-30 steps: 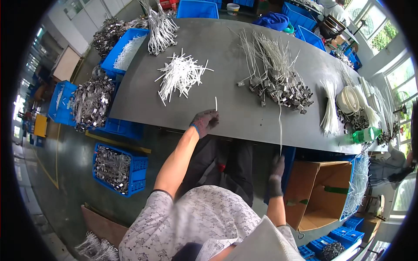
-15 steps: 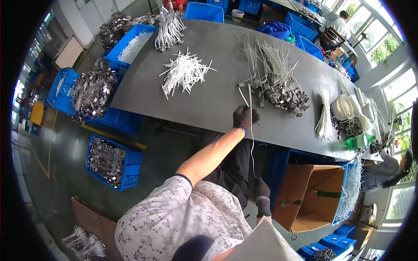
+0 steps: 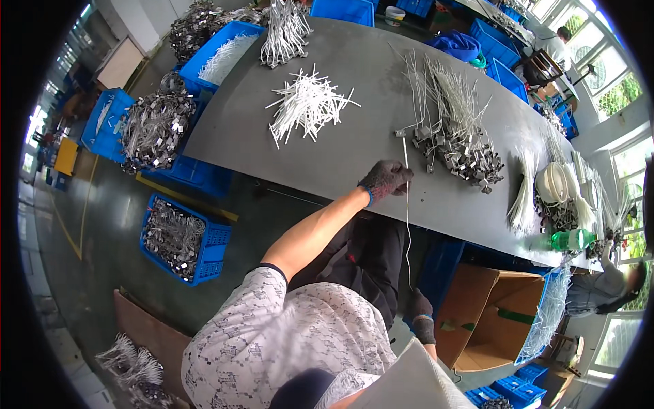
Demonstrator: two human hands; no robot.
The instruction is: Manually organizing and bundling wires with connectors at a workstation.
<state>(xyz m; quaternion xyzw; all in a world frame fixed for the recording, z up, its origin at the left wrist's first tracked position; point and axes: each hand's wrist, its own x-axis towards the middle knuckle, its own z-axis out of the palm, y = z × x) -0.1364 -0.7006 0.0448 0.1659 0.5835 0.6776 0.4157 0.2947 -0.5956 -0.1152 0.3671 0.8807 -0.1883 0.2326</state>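
The left hand [image 3: 387, 180], in a dark knitted glove, is above the near edge of the table [image 3: 238, 136], its fingers drawn together and pinching a short white tube [image 3: 405, 153] that stands up past the fingertips. A thin pale wire [image 3: 409, 252] runs from this grip down over the table edge to the right hand [image 3: 419, 313], also gloved, which is below table level with its fingers closed on the wire's lower part. Whether the wire passes inside the tube cannot be told. Just beyond the left hand, to the right, lies a heap of wires with metal clips [image 3: 463, 155], the clips toward the person and the wires pointing away. Farther up and to the left is a loose pile of short white tubes [image 3: 310, 109]; beyond it, at the far edge, lies a further bundle of wires [image 3: 283, 37]. Toward the table's right end are a bundle of white strips [image 3: 523, 201], a white roll [image 3: 553, 184] and a green bottle [image 3: 572, 239] lying on its side. An open cardboard box [image 3: 504, 320] is near the right hand. On the floor to the left is a blue crate [image 3: 216, 244] filled with metal parts and wires. A second person [image 3: 599, 292] is at the far right.
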